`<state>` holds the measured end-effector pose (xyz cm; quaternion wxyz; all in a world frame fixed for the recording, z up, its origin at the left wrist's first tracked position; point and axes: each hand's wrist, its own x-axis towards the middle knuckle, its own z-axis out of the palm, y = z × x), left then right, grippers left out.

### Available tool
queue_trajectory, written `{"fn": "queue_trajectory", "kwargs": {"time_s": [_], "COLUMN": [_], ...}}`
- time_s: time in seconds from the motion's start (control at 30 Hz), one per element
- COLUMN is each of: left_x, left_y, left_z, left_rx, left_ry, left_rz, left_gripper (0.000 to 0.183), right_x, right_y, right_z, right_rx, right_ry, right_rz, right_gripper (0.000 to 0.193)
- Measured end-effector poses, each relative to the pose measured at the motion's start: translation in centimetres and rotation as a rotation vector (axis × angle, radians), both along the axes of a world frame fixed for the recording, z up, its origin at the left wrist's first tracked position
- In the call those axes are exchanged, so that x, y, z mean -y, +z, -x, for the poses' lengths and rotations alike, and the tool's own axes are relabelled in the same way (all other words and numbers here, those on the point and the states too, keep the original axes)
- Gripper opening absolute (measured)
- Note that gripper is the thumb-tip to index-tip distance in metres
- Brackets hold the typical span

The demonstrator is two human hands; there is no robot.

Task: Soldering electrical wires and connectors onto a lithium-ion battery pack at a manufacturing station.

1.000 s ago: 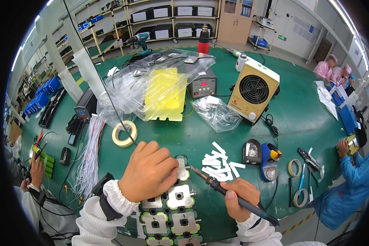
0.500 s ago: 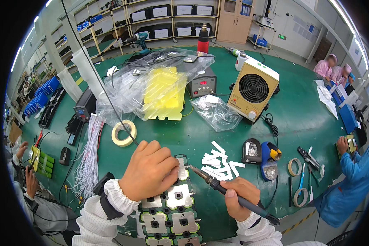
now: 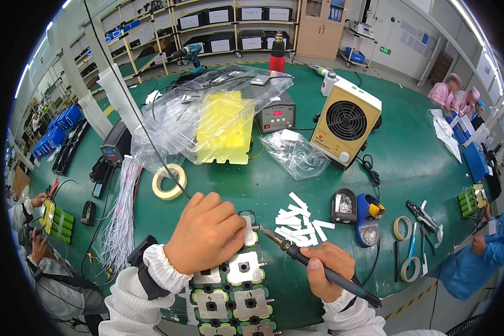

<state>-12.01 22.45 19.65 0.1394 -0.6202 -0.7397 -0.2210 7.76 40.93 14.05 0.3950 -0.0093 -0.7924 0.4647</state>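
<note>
My right hand (image 3: pixel 329 270) is closed around the handle of a soldering iron (image 3: pixel 319 264). The iron's tip points left, at a metal tab on the far end of a battery pack (image 3: pixel 245 267). Bare metal plates and black cell holders show on the pack, which lies below and between my forearms. Over its far left corner, my left hand (image 3: pixel 207 234) is closed, fingers bent into a pinch. A long thin dark wire (image 3: pixel 145 131) comes down from the upper left into that hand; the fingertips and the wire's end are hidden.
White strips (image 3: pixel 299 221) lie beyond the iron, with a blue iron stand (image 3: pixel 368 221) to their right. A masking tape roll (image 3: pixel 169 182), white wires (image 3: pixel 120 218), plastic bags and a fan unit (image 3: pixel 347 120) lie farther off. Co-workers stand at both sides with green battery packs (image 3: pixel 59 223).
My hands and the iron stay nearly still. The co-worker in blue at right has drawn a hand back from the green pack. At left, a co-worker's hands have shifted slightly.
</note>
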Motion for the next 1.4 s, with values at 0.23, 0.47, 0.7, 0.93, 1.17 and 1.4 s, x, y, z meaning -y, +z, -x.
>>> {"fn": "queue_trajectory", "kwargs": {"time_s": [0.23,0.47,0.7,0.93,1.17,1.4], "left_x": [-0.3,-0.7,1.2,7.9,15.2,18.3], "left_y": [0.0,-0.4,2.6,3.4,-4.4,-12.6], "left_z": [-0.2,-0.1,-0.1,-0.5,-1.5,-3.6], "left_rx": [-0.011,-0.013,-0.038,0.009,0.118,0.286], "left_ry": [-0.005,-0.021,0.071,0.296,0.489,0.645], "left_rz": [0.032,0.025,-0.057,-0.229,-0.397,-0.501], "left_gripper": [0.011,0.011,0.012,0.021,0.013,0.008], "right_x": [0.0,0.0,0.0,0.0,-0.2,-2.6], "right_y": [0.0,0.0,0.1,0.1,0.1,-0.3], "right_z": [0.0,0.0,0.0,-0.1,-0.1,-2.0], "right_rx": [-0.007,0.004,0.001,-0.001,-0.027,-0.036], "right_ry": [0.005,0.007,0.002,-0.005,-0.058,-0.231], "right_rz": [0.003,-0.006,0.0,0.006,0.022,-0.109], "right_gripper": [0.017,0.017,0.017,0.018,0.017,0.018]}}
